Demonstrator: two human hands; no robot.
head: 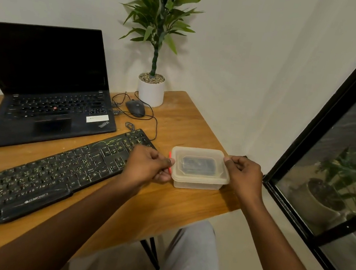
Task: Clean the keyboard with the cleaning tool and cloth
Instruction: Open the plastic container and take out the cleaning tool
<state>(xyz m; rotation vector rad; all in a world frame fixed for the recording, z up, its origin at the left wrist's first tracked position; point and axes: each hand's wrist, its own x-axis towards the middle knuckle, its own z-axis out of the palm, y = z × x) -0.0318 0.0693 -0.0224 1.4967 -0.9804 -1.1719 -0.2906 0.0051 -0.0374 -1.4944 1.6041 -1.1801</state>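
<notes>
Our left hand [148,165] and right hand [244,175] each pinch one end of the lidded box [197,183] at the tabletop's [181,121] right edge. We should lift the lid [199,152] evenly, keeping the base steady.

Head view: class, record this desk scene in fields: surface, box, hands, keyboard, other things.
surface: wooden table
box: clear plastic box, lid on, something dark inside, near the table's right edge
hands: left hand and right hand grip the box's opposite sides
keyboard: black keyboard, left of the box
other things: open laptop, mouse, potted plant
</notes>
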